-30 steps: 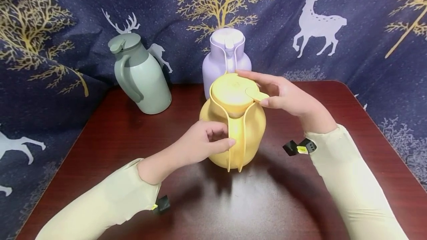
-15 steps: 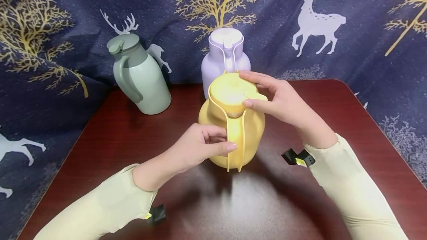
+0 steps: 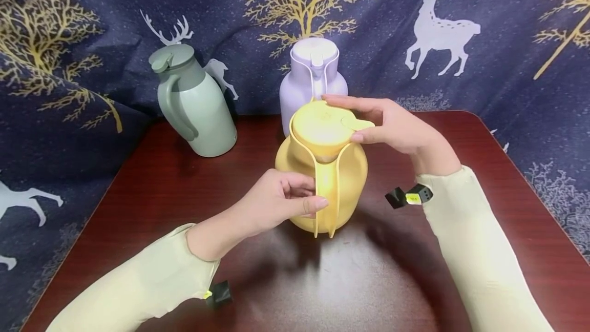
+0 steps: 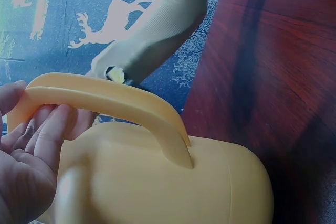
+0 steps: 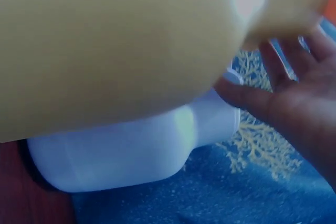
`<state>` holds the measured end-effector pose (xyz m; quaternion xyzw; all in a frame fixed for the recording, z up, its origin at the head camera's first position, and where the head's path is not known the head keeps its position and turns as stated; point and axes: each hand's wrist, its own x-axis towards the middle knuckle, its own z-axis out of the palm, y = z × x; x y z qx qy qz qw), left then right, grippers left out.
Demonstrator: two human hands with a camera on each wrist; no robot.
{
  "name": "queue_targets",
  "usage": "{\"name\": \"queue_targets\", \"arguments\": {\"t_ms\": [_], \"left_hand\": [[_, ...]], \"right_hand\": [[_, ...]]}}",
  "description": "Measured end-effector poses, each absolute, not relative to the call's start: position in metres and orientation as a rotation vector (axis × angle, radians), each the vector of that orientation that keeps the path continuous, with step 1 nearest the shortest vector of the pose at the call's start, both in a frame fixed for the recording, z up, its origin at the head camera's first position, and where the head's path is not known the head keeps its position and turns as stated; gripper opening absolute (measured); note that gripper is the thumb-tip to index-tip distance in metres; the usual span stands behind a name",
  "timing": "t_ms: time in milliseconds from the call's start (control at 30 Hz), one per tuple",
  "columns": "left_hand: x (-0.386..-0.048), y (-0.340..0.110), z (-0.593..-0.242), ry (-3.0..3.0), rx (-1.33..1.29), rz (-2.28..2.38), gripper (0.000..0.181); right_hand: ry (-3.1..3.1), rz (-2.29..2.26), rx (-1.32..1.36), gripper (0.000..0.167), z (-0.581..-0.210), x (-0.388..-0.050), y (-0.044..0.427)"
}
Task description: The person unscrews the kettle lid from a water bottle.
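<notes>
A yellow thermos jug (image 3: 352, 181) stands on the table, its handle (image 3: 327, 193) towards me. My left hand (image 3: 272, 200) holds that handle, the thumb across it and the fingers curled behind. In the left wrist view the fingers (image 4: 52, 135) lie under the upper part of the handle (image 4: 118, 103). My right hand (image 3: 402, 129) grips the round lid (image 3: 320, 123) by its rim, fingers at the far side and thumb near the front. The lid's tab (image 3: 359, 124) points right, out of line with the handle. The jug's body (image 5: 110, 51) fills much of the right wrist view.
Close behind the yellow jug is a lavender jug (image 3: 313, 78), partly hidden by it. A green jug (image 3: 203, 117) stands at the back left of the dark red table (image 3: 461, 152). A blue cloth (image 3: 369, 19) with deer and trees hangs behind.
My right hand has shifted its grip round the lid's rim and back. The lid's tab has turned slightly towards the far side. My left hand stays on the handle; the jug has hardly moved.
</notes>
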<state>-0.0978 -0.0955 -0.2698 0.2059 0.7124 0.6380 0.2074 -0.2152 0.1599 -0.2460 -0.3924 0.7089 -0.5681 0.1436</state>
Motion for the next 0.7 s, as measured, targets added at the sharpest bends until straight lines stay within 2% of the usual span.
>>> {"name": "queue_targets", "arguments": {"t_ms": [233,400,567,700], "left_hand": [[-0.098,-0.095,-0.271,1.992,0.588,1.779,0.031],[-0.097,-0.093,-0.271,1.977,0.599,1.783,0.031],[-0.097,-0.093,-0.27,1.978,0.604,1.783,0.03],[-0.096,-0.094,-0.269,2.009,0.604,1.772,0.03]], "right_hand": [[1.725,-1.515,-1.28,0.058,-0.241,-0.247,0.164],[1.53,-1.4,-1.328,0.062,-0.238,-0.263,0.165],[1.636,-1.345,-1.314,0.065,-0.233,-0.26,0.17],[1.789,-1.409,-1.258,0.078,-0.233,-0.244,0.177]]}}
